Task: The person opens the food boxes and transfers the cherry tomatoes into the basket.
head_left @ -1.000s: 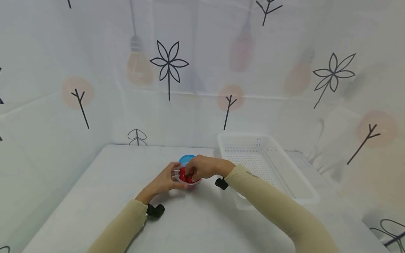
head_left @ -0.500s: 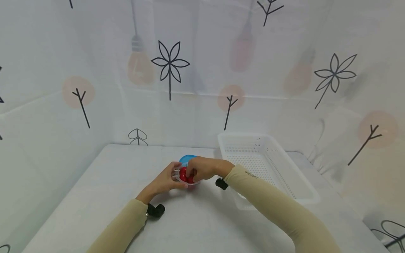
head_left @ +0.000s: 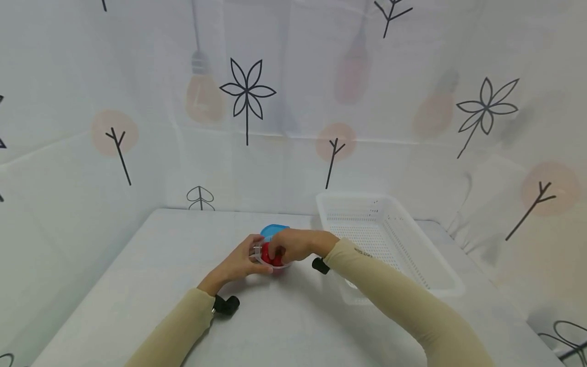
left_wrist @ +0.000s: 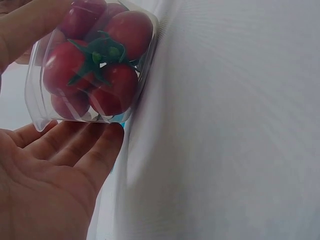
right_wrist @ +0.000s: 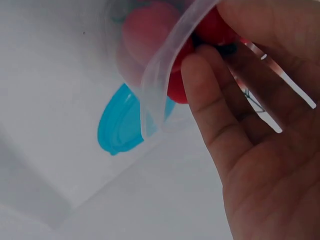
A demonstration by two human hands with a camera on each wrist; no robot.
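1. Fingers (right_wrist: 205,90) of the right hand (head_left: 297,243) are dipped into a clear container (left_wrist: 33,95), and they look bunched round one of the red tomatoes (left_wrist: 114,91) in there, thumb on the other side.
2. Left hand (head_left: 238,264) has the container itself, thumb along one side and fingers along the opposite one. Can't tell from these views if its base touches the tabletop (head_left: 284,326).
3. So yeah, the tomatoes are all bunched up inside the container, with green star-shaped stem leaves (left_wrist: 97,59) showing through the plastic.
4. Other stuff around: a blue lid (right_wrist: 119,125) is just behind the container, and a big white basket (head_left: 403,252) with little holes sits on the right side of the tabletop. Pale cloth (head_left: 289,168) with flower and bulb prints hangs at the back.
5. In the way: right hand covers much of the container's mouth and some of the lid, and the right sleeve (head_left: 390,300) cuts across the basket's near left part.
6. Compared with a second ago, not much! Right hand sits a touch lower, so slightly more of the lid peeks out. Left hand, container and basket look basically the same.
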